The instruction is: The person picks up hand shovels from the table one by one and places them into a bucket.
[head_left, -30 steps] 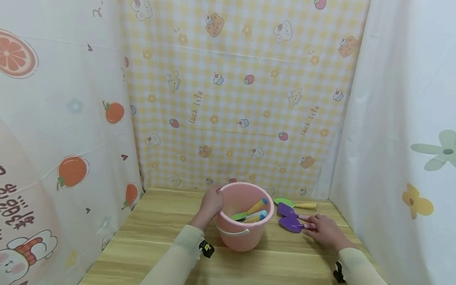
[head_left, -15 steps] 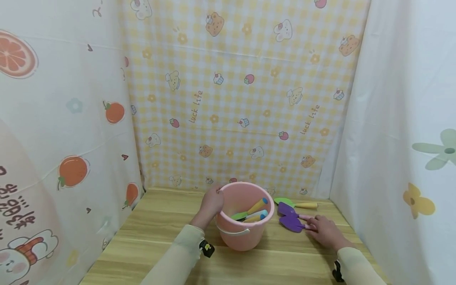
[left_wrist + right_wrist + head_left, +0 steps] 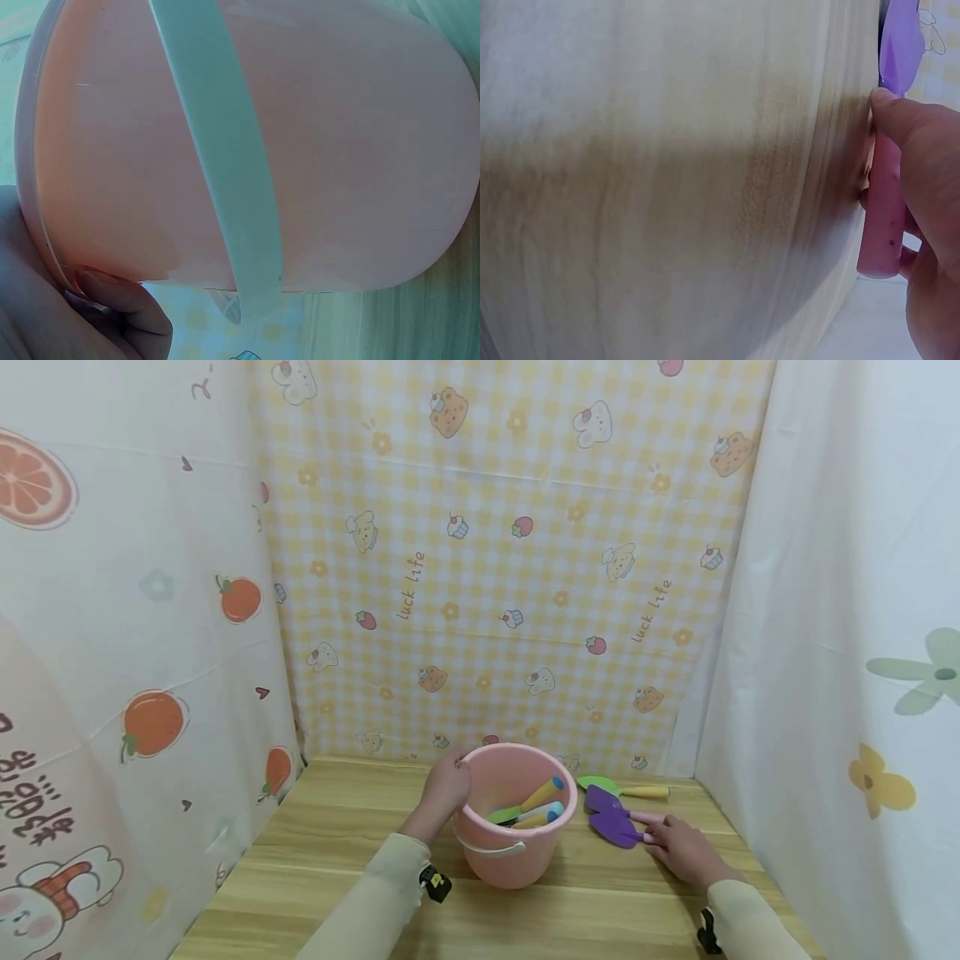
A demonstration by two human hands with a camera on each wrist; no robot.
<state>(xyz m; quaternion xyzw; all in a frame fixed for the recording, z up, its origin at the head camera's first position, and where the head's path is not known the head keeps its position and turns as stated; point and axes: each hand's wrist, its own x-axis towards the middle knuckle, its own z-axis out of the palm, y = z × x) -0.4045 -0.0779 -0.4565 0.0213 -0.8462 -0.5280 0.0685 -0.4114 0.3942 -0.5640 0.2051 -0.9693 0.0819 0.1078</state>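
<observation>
Wooden table (image 3: 337, 860): left hand (image 3: 444, 789) grips bucket (image 3: 517, 852), right hand (image 3: 686, 850) pinches purple spade (image 3: 617, 831)

Right hand (image 3: 686, 852) has closed its fingers round the pink handle of the nearer purple toy shovel (image 3: 617, 832) (earlier they lay flat over it), & the shovel has shifted slightly toward the back.

Bright even light, soft shadows, wrist views blurred, perhaps overexposed

One pink bucket (image 3: 510, 852), three spades on the table (image 3: 337, 860) (two purple (image 3: 611, 831), one green (image 3: 600, 785)), plus about three more inside the bucket.
</observation>
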